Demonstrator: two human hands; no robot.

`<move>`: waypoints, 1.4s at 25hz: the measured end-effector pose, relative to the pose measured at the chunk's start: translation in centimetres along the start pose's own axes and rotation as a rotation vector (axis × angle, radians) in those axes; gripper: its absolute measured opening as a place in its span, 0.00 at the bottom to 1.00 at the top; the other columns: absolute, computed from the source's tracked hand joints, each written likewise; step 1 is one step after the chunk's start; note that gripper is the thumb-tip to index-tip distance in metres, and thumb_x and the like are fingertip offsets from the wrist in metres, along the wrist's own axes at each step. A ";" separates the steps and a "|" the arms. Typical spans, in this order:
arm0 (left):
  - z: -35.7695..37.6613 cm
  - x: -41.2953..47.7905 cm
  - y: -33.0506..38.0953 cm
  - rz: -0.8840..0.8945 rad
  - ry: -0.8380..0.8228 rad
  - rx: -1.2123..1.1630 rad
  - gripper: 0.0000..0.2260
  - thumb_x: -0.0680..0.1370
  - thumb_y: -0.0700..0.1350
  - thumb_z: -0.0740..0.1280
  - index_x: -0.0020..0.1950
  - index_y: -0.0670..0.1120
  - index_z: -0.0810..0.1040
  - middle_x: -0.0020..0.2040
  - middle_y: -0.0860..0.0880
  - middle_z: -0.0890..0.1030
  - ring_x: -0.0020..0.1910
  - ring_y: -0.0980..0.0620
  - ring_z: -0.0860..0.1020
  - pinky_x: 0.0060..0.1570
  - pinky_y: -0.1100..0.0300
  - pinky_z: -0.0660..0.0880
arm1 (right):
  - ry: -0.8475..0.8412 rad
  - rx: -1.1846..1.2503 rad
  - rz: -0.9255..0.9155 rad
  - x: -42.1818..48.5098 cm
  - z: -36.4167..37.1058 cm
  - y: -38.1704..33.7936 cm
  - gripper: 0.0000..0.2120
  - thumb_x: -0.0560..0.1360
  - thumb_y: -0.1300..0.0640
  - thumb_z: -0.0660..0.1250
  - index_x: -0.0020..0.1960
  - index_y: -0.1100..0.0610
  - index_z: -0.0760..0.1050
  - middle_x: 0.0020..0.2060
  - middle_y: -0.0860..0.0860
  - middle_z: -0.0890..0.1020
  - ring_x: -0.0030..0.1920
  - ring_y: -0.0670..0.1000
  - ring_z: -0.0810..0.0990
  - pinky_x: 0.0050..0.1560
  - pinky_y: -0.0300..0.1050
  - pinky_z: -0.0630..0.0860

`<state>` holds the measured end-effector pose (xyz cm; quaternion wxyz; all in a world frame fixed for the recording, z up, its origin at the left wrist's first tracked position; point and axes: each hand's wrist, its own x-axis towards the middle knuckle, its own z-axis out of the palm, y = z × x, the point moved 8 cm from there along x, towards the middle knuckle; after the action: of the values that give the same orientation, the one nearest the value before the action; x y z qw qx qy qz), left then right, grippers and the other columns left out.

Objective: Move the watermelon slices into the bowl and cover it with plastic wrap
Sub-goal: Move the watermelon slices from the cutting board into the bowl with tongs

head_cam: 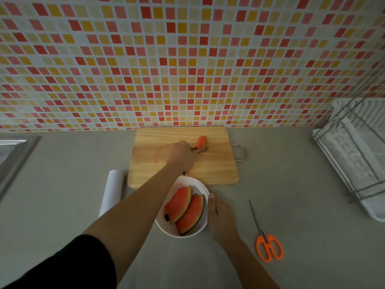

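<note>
A white bowl [201,188] stands on the grey counter just in front of the wooden cutting board [216,167]. Two watermelon slices [179,202] lie inside it. My right hand [220,215] grips the bowl's right rim. My left hand [182,155] reaches over the board, and its fingers pinch a third watermelon slice [201,142], which stands tilted at the board's far middle. A roll of plastic wrap [112,188] lies left of the bowl, partly hidden behind my left forearm.
Orange-handled scissors [268,247] lie shut on the counter to the right of the bowl. A white dish rack [358,159] fills the far right. A sink edge [12,155] shows at the left. A tiled wall rises behind the board.
</note>
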<state>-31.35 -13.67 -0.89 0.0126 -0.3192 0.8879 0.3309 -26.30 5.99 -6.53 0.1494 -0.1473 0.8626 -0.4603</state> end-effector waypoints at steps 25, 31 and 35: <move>-0.2 -18.8 -9.8 -0.517 -0.516 -0.555 0.15 0.77 0.50 0.64 0.48 0.38 0.82 0.26 0.50 0.71 0.20 0.57 0.59 0.20 0.66 0.57 | -0.088 -0.013 0.037 0.0 0.3 -0.3 0.23 0.81 0.49 0.46 0.38 0.57 0.73 0.35 0.52 0.78 0.40 0.53 0.77 0.41 0.43 0.68; -3.9 -19.8 -9.2 -0.399 -0.501 -0.315 0.16 0.76 0.52 0.64 0.41 0.40 0.83 0.22 0.52 0.71 0.18 0.58 0.61 0.19 0.67 0.59 | -0.082 0.016 0.032 -0.2 0.2 -0.4 0.24 0.81 0.48 0.46 0.35 0.55 0.73 0.33 0.49 0.78 0.37 0.46 0.77 0.36 0.41 0.69; -6.0 -19.9 -7.5 -0.260 -0.396 -0.126 0.17 0.77 0.52 0.65 0.33 0.43 0.79 0.19 0.54 0.72 0.16 0.58 0.66 0.18 0.70 0.62 | -0.073 0.038 0.003 -0.3 0.1 -0.6 0.23 0.82 0.50 0.47 0.32 0.54 0.70 0.30 0.49 0.76 0.35 0.47 0.76 0.35 0.42 0.68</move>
<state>-10.10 -10.43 4.09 0.2090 -0.3599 0.7971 0.4375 -25.94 5.68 -6.08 0.1842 -0.1597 0.8479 -0.4707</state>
